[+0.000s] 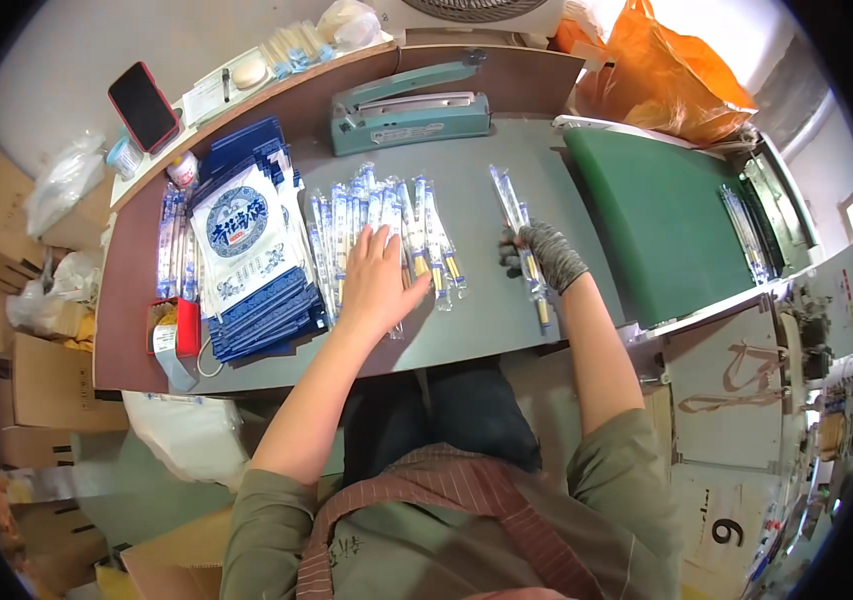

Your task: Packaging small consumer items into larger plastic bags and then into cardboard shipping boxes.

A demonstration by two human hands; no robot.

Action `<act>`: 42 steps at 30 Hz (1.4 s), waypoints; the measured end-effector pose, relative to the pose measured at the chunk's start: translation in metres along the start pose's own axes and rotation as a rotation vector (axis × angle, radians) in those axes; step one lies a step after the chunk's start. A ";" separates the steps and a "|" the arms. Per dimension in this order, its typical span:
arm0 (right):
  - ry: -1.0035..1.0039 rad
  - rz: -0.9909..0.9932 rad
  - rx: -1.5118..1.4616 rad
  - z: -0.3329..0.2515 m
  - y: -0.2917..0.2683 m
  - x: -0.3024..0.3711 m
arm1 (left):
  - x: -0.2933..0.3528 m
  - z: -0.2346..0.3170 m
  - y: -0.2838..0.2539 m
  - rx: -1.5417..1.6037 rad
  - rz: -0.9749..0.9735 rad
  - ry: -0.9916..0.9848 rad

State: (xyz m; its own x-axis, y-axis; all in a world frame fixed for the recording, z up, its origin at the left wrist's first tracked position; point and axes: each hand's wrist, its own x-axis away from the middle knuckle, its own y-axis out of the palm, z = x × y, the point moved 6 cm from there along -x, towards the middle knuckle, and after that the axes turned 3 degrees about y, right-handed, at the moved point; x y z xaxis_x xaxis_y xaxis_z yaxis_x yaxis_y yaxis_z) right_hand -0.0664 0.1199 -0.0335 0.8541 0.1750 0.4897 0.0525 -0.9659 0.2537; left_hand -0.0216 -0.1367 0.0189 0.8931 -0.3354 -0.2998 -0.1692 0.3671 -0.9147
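Across the middle of the frame, a grey tabletop (477,332) carries blue-and-white packets (242,240) at left, clear-wrapped sticks (420,222) at centre, and a teal sealer (412,130) at upper centre.

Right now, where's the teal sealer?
In the head view, the teal sealer sits on the far side of the grey table, beyond the wrapped packets and left of the green surface.

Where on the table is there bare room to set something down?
Bare tabletop lies between the wrapped packets by the left hand and the gloved right hand; another strip separates that hand from the green surface. Left is crowded with bags and packets.
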 end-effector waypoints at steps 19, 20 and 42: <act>-0.241 -0.195 -0.446 0.007 -0.014 -0.008 | -0.074 0.035 0.057 -0.138 0.048 -0.354; -0.239 -0.202 -0.443 0.007 -0.013 -0.009 | -0.073 0.030 0.059 -0.097 0.018 -0.413; -0.012 0.550 1.146 -0.045 -0.013 0.000 | -0.061 -0.011 0.047 0.224 -0.036 -0.351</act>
State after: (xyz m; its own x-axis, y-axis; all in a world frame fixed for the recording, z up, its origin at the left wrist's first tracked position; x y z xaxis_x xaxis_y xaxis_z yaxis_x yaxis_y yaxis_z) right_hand -0.0900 0.1411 0.0009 0.9097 -0.2958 0.2914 0.1014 -0.5223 -0.8467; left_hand -0.0886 -0.1086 -0.0092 0.9912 -0.0496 -0.1228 -0.0751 0.5529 -0.8298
